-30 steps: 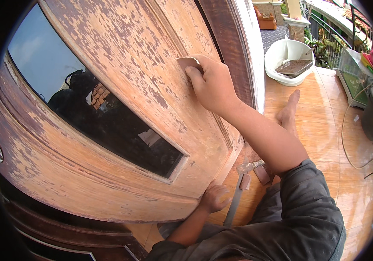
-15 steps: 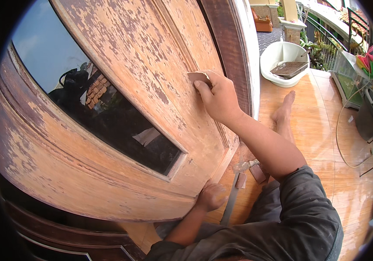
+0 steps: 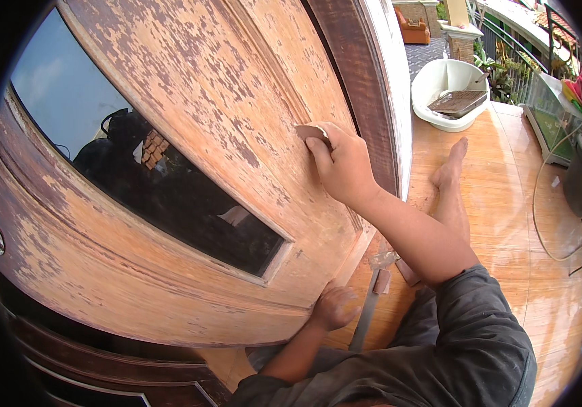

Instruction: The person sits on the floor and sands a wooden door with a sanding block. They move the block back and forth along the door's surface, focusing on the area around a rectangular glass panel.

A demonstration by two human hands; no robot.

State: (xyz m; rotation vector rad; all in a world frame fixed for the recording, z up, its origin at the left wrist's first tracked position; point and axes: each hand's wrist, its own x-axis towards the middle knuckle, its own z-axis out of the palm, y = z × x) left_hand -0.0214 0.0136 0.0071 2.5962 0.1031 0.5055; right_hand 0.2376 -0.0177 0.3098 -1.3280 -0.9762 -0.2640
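Against a flaking door (image 3: 213, 122) — right hand (image 3: 345, 168), sandpaper (image 3: 306, 133) pinched

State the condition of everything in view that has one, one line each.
Door, finish patchy, partly gone
Glass pane, reflecting sky
Sandpaper, gripped at the door's face
Right hand, closed on sandpaper
Left hand, by door's lower edge, grip unclear
White tub, upright, holding brown tray
Grey strip, lying on floor

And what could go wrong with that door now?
The right hand could scrape against the patchy door if the small brown sheet slips. The glass might get scratched if the sheet strays onto it. The left hand is down by the door's edge, so it could perhaps get pinched if the door swings.
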